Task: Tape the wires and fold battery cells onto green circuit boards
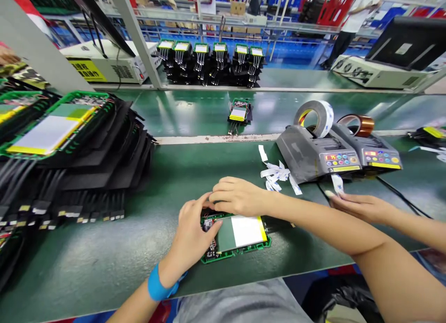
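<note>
A green-framed electronic unit (244, 232) with a white and yellow battery pack lies flat on the green bench in front of me. My left hand (193, 232), with a blue wristband, rests at the unit's left end, its thumb on the circuit part. From the right, my right hand (235, 196) reaches across above the unit's far edge, its fingers bent and meeting my left fingers at the far left corner. Whatever lies between those fingertips is hidden. White tape strips (277, 174) lie scattered beyond my right hand.
Stacked units on black sheets (104, 151) fill the left side. Two tape dispensers (313, 151) with tape rolls stand at the right; another person's hand (358, 207) touches a strip there. A small unit (239, 111) sits farther back, before a row of stacked units (211, 65).
</note>
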